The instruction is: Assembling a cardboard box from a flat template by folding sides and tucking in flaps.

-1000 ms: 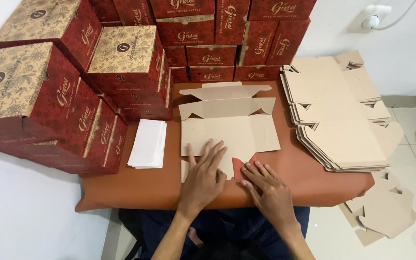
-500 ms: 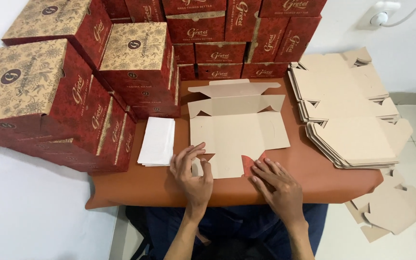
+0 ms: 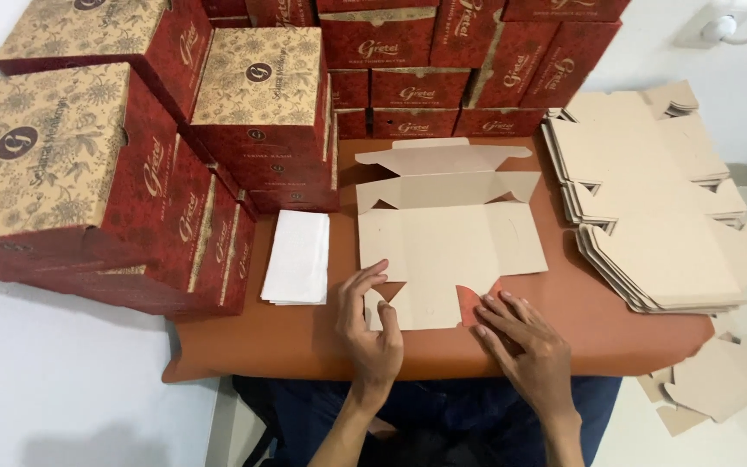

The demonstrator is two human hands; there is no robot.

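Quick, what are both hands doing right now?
Left hand: open, fingers on the flat box near flap.
Right hand: open, fingertips on the box's near corner, holding nothing.
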